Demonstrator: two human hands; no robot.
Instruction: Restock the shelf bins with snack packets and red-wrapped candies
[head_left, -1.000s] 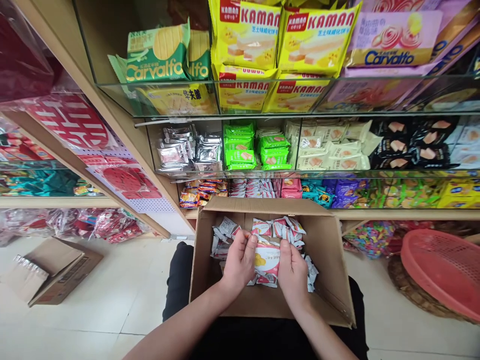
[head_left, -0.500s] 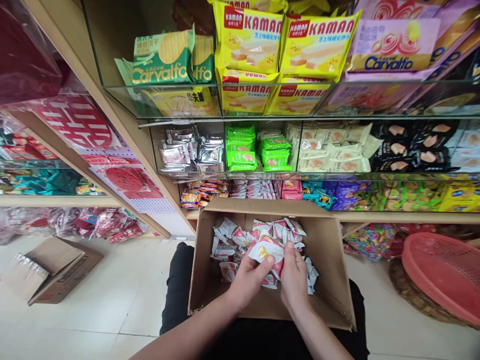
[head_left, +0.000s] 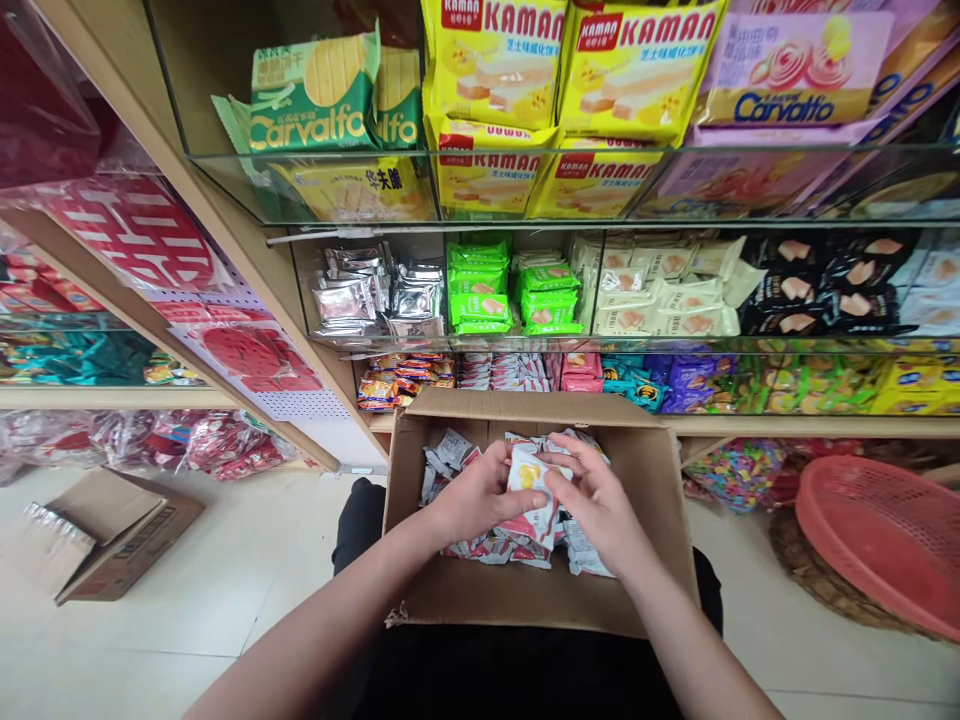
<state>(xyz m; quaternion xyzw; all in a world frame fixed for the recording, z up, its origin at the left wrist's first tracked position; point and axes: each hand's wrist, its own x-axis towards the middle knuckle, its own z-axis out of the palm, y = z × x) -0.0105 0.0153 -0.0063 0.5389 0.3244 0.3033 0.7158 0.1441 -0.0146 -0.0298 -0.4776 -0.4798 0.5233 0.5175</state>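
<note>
A small white and pink snack packet (head_left: 531, 490) with a yellow picture on it is held up over an open cardboard box (head_left: 645, 590). My left hand (head_left: 480, 492) grips its left side, thumb across the front. On its right side, my right hand (head_left: 592, 500) has closed thumb and fingers on the packet's edge. Beneath both hands, several similar white and pink packets (head_left: 491, 548) lie loose in the box, partly hidden by the hands. The box rests against my dark-clothed legs, in front of the shelves.
Glass-fronted shelves ahead hold yellow wafer packs (head_left: 495, 65), green packets (head_left: 480, 285) and a low row with similar white and pink packets (head_left: 504, 372). Another cardboard box (head_left: 124, 540) lies on the floor at left. A red plastic basket (head_left: 862, 540) stands at right on a woven tray (head_left: 810, 565).
Both hands have lifted the packet a little and turned it more upright. My right hand has shifted its hold, and its fingers now reach over the packet's right side.
</note>
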